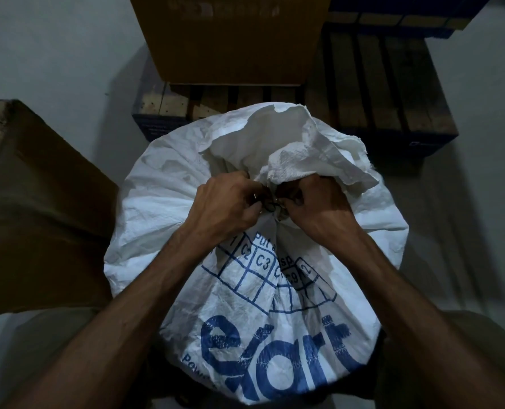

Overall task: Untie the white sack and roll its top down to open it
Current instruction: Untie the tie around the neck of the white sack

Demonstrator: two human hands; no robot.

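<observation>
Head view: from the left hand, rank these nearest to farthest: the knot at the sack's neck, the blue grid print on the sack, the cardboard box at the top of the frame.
From the left hand:
1. Knot: at its fingertips, centre.
2. Blue grid print: just below, toward the person.
3. Cardboard box: far side, beyond the white sack.

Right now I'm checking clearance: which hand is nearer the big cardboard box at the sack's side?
Left. The left hand works the sack's tied neck on the side facing the box; the right hand grips it opposite.
</observation>
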